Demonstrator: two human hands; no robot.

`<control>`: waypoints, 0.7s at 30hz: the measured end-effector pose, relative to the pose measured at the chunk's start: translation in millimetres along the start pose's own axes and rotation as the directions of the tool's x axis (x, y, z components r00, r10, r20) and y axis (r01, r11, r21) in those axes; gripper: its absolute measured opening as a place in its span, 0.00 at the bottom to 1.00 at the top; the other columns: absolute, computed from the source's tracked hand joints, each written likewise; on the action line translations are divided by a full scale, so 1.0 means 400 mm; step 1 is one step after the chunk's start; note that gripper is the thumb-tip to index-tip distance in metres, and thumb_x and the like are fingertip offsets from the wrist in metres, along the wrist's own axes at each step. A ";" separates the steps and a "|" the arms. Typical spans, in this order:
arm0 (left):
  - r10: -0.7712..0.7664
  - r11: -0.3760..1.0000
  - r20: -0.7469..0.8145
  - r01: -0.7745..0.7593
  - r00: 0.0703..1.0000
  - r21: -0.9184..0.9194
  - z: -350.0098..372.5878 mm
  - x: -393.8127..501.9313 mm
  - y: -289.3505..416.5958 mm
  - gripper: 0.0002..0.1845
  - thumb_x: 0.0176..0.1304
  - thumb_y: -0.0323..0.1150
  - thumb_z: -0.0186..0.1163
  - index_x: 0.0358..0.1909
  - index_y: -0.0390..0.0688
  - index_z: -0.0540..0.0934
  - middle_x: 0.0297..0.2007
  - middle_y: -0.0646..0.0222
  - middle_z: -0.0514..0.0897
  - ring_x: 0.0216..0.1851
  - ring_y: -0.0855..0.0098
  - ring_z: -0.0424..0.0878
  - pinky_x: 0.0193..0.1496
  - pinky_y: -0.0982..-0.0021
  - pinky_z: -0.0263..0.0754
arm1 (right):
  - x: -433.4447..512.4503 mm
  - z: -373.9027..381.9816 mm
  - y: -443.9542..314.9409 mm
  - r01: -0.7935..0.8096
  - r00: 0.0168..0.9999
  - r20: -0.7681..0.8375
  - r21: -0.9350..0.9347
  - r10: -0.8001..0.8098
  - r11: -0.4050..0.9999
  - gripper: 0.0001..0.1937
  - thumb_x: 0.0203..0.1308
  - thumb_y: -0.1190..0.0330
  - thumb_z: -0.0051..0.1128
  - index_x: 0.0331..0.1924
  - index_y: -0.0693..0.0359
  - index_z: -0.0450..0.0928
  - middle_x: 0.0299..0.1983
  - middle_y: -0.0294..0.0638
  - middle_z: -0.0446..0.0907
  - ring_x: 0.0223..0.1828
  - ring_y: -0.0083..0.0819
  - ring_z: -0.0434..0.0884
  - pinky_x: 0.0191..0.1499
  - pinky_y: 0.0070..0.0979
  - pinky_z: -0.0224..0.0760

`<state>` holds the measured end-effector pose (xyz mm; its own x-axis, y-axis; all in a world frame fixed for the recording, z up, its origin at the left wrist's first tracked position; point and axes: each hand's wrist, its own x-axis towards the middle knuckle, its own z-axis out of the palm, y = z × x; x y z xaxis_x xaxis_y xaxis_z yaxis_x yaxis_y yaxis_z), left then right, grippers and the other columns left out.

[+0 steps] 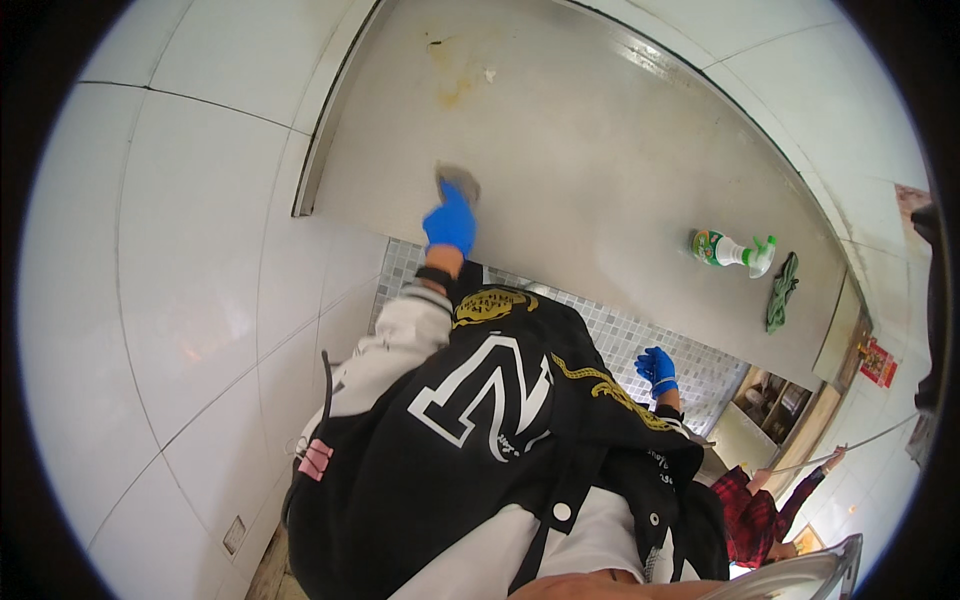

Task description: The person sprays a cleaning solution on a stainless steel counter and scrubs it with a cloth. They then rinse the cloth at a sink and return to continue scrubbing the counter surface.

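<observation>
My left hand (450, 225), in a blue glove, presses a brownish-grey scrubbing pad or cloth (459, 180) onto the stainless steel worktop (570, 165); motion blurs the pad. Off the worktop's near edge, at the right, my right hand (656, 370) hangs in a blue glove, fingers loosely bent, nothing visible in it. A white spray bottle with a green label and green-and-clear trigger head (724, 249) lies on its side on the worktop. Beside its nozzle is a crumpled green cloth (782, 294). Yellowish stains (454, 90) and small scraps mark the worktop's far left part.
White tiled walls (195, 187) border the worktop at left and far side. Small grey mosaic tiles (615, 326) show below its near edge. An open cabinet (772, 405) stands at right. Another person in a red plaid shirt (750, 510) holds a long pole, lower right.
</observation>
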<state>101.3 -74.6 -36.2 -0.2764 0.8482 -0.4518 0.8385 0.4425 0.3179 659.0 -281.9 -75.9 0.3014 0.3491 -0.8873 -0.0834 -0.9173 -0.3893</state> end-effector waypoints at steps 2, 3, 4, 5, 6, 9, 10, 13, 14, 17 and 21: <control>-0.003 0.997 0.087 -0.004 0.996 0.071 0.028 -0.077 0.014 0.33 0.63 0.34 0.45 0.68 0.32 0.50 0.33 0.46 0.83 0.33 0.51 0.83 0.37 0.53 0.76 | 0.003 0.001 0.007 -0.100 0.995 -0.012 0.015 0.100 0.995 0.18 0.63 0.52 0.44 0.45 0.58 0.74 0.35 0.48 0.82 0.29 0.39 0.83 0.30 0.32 0.76; -0.016 0.997 0.123 0.006 0.992 0.082 0.030 -0.088 0.018 0.33 0.63 0.34 0.45 0.68 0.32 0.50 0.33 0.46 0.83 0.34 0.51 0.83 0.37 0.53 0.76 | 0.005 0.005 0.010 -0.069 0.997 -0.038 0.005 0.069 0.998 0.18 0.63 0.52 0.44 0.45 0.58 0.74 0.35 0.48 0.82 0.29 0.40 0.83 0.30 0.32 0.77; -0.034 0.996 0.223 0.014 0.974 0.090 0.027 -0.090 0.019 0.32 0.63 0.34 0.44 0.68 0.33 0.50 0.34 0.46 0.83 0.35 0.51 0.82 0.38 0.53 0.75 | 0.007 0.009 0.012 -0.130 0.991 -0.005 0.008 0.130 0.991 0.18 0.64 0.52 0.43 0.45 0.58 0.74 0.35 0.48 0.82 0.29 0.40 0.83 0.29 0.32 0.77; -0.012 0.997 0.110 0.003 0.994 0.078 0.022 -0.082 0.019 0.32 0.64 0.34 0.44 0.68 0.33 0.50 0.34 0.47 0.83 0.35 0.51 0.83 0.38 0.53 0.75 | 0.009 0.013 0.015 -0.148 0.989 -0.011 -0.010 0.148 0.989 0.18 0.64 0.52 0.43 0.45 0.58 0.74 0.35 0.48 0.82 0.29 0.40 0.83 0.29 0.33 0.77; 0.007 0.998 0.058 -0.011 0.998 0.065 0.004 -0.046 0.012 0.33 0.64 0.34 0.44 0.68 0.32 0.50 0.34 0.47 0.83 0.35 0.51 0.83 0.39 0.53 0.75 | 0.010 0.014 0.014 -0.145 0.989 -0.016 -0.038 0.144 0.989 0.18 0.64 0.52 0.43 0.44 0.58 0.74 0.34 0.48 0.82 0.29 0.40 0.83 0.28 0.33 0.77; -0.002 1.000 -0.003 0.002 1.000 -0.017 -0.044 0.069 -0.015 0.33 0.64 0.35 0.44 0.68 0.32 0.49 0.35 0.46 0.83 0.36 0.50 0.83 0.39 0.52 0.75 | 0.007 0.014 0.014 -0.053 0.997 0.054 -0.009 0.054 0.999 0.18 0.64 0.52 0.43 0.44 0.58 0.73 0.34 0.48 0.81 0.29 0.39 0.83 0.28 0.32 0.77; -0.015 0.998 -0.092 0.009 0.996 -0.063 -0.042 0.073 -0.017 0.33 0.64 0.36 0.44 0.68 0.32 0.49 0.35 0.45 0.82 0.36 0.50 0.83 0.40 0.52 0.75 | 0.007 0.014 0.011 -0.107 0.994 0.006 -0.003 0.107 0.994 0.18 0.64 0.52 0.43 0.44 0.58 0.73 0.34 0.48 0.81 0.29 0.39 0.83 0.27 0.32 0.77; 0.004 1.000 0.036 -0.004 0.999 0.022 -0.006 0.011 -0.014 0.34 0.63 0.41 0.45 0.67 0.33 0.53 0.33 0.45 0.82 0.32 0.49 0.82 0.35 0.51 0.75 | 0.006 0.011 0.007 0.020 1.000 0.008 -0.002 -0.020 1.000 0.18 0.64 0.52 0.43 0.44 0.58 0.73 0.34 0.47 0.82 0.29 0.39 0.83 0.28 0.32 0.77; 0.023 0.995 0.096 -0.032 0.995 0.096 0.012 -0.032 -0.009 0.35 0.63 0.40 0.45 0.67 0.31 0.50 0.33 0.45 0.82 0.32 0.49 0.82 0.36 0.51 0.76 | 0.007 0.013 0.005 0.017 1.000 0.001 -0.005 -0.017 1.000 0.18 0.64 0.52 0.43 0.44 0.58 0.73 0.34 0.47 0.82 0.29 0.39 0.83 0.28 0.32 0.77; 0.000 0.993 0.125 -0.015 0.992 0.120 0.035 -0.082 0.005 0.34 0.62 0.35 0.45 0.68 0.32 0.50 0.37 0.45 0.82 0.35 0.51 0.83 0.41 0.53 0.76 | 0.013 0.026 0.005 -0.068 0.997 -0.025 -0.029 0.067 0.997 0.18 0.64 0.52 0.43 0.44 0.57 0.73 0.34 0.47 0.82 0.30 0.40 0.83 0.29 0.33 0.77; -0.017 0.999 0.026 0.016 1.000 0.036 -0.030 0.062 -0.037 0.29 0.62 0.37 0.47 0.65 0.39 0.59 0.39 0.47 0.83 0.40 0.50 0.82 0.43 0.53 0.75 | 0.015 0.036 0.012 -0.129 0.991 0.035 0.005 0.129 0.992 0.18 0.63 0.52 0.44 0.45 0.57 0.73 0.35 0.48 0.82 0.32 0.42 0.83 0.30 0.35 0.77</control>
<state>76.3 -56.7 -42.1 -0.2785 0.8326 -0.4788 0.8502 0.4456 0.2803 646.9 -281.3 -86.7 0.2552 0.2345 -0.9380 -0.1266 -0.9537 -0.2729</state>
